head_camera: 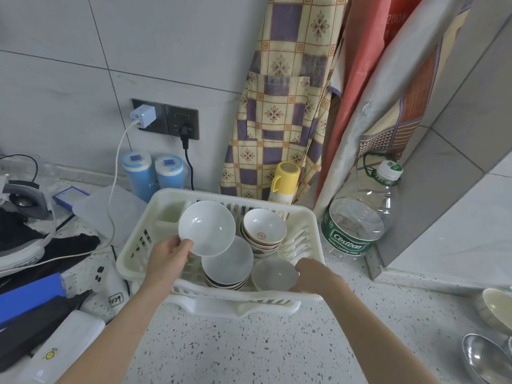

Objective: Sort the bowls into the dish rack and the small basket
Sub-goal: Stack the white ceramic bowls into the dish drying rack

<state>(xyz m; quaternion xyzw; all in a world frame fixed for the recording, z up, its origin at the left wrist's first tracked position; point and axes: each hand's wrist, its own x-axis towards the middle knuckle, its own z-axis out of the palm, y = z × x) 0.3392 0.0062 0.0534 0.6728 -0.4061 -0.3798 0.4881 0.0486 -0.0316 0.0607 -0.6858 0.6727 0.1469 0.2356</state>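
A: The bowls are sitting in the dish rack (310, 217) near the back edge of the surface (249, 350). The left hand (169, 256) is pinching the rim of a white bowl (206, 227), lifted and tilted; the right hand (313, 275) is gripping a grey bowl (273, 273) at the rack's front.

B: Keeping thumb over rim and lowering one at a time seems wise, so the stacks (263, 231) aren't knocked.

A: The small basket isn't showing. The right fingers are mostly hidden behind the grey bowl.
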